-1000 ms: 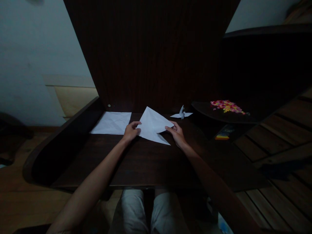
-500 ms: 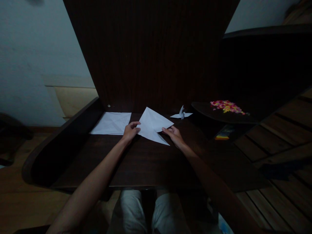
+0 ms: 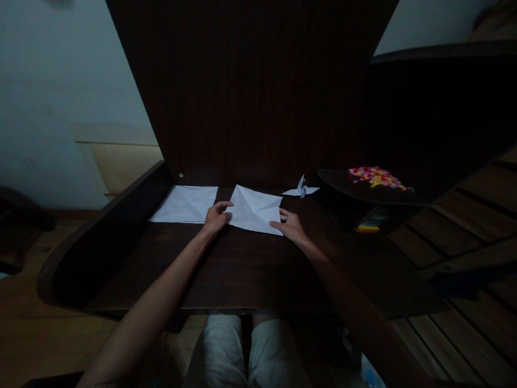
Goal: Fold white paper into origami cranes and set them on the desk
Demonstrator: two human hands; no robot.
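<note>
A creased white sheet of paper [image 3: 255, 211] is between my two hands, over the dark desk. My left hand [image 3: 218, 216] pinches its left edge between thumb and fingers. On the right edge, my right hand [image 3: 290, 223] grips with the thumb on top and the fingers partly hidden behind. Fold lines cross near the middle of the sheet. Left of it lies a stack of creased white paper [image 3: 186, 203]. Behind my right hand stands a folded white paper crane [image 3: 301, 188].
A low dark shelf [image 3: 335, 180] at the right carries a heap of small pink, red and yellow pieces [image 3: 377, 177]. Beneath it shows a yellow-orange item [image 3: 367, 229]. A raised side panel [image 3: 100, 229] bounds the desk [image 3: 242, 275] at left, a tall dark panel [image 3: 258, 97] at the back.
The paper has opened from a kite-like shape with a loose pointed flap into a flatter four-sided sheet. My right hand has shifted slightly, its thumb now lying over the sheet's right edge.
</note>
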